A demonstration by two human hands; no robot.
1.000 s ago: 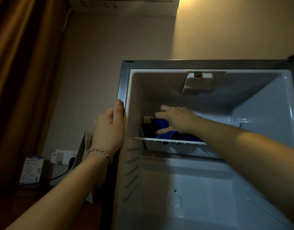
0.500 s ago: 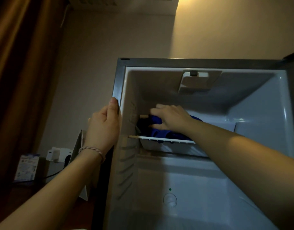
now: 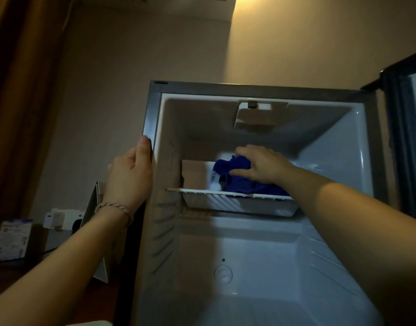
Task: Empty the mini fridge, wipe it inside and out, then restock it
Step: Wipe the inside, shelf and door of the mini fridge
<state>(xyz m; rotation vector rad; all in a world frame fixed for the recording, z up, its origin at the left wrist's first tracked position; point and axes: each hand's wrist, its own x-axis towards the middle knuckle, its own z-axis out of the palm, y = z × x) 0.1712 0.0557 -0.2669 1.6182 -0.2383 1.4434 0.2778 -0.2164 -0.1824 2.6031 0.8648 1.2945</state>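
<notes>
The mini fridge (image 3: 331, 147) stands open with a white, bare inside. A white wire shelf (image 3: 202, 191) crosses its upper part. My right hand (image 3: 261, 164) reaches deep above that shelf and grips a bunched blue cloth (image 3: 237, 182) against the back wall. My left hand (image 3: 129, 175) holds the fridge's left front edge, thumb on the grey frame. A braided bracelet sits on that wrist.
The fridge door (image 3: 407, 128) hangs open at the right. A thermostat dial (image 3: 223, 274) sits low on the back wall. Left of the fridge are a standing card (image 3: 97, 231), a wall socket with a plug (image 3: 59, 218) and a small printed box (image 3: 12, 241). A brown curtain hangs at far left.
My right hand and the blue cloth have slid to the right along the upper shelf, uncovering the back left corner. My left hand keeps its hold on the frame.
</notes>
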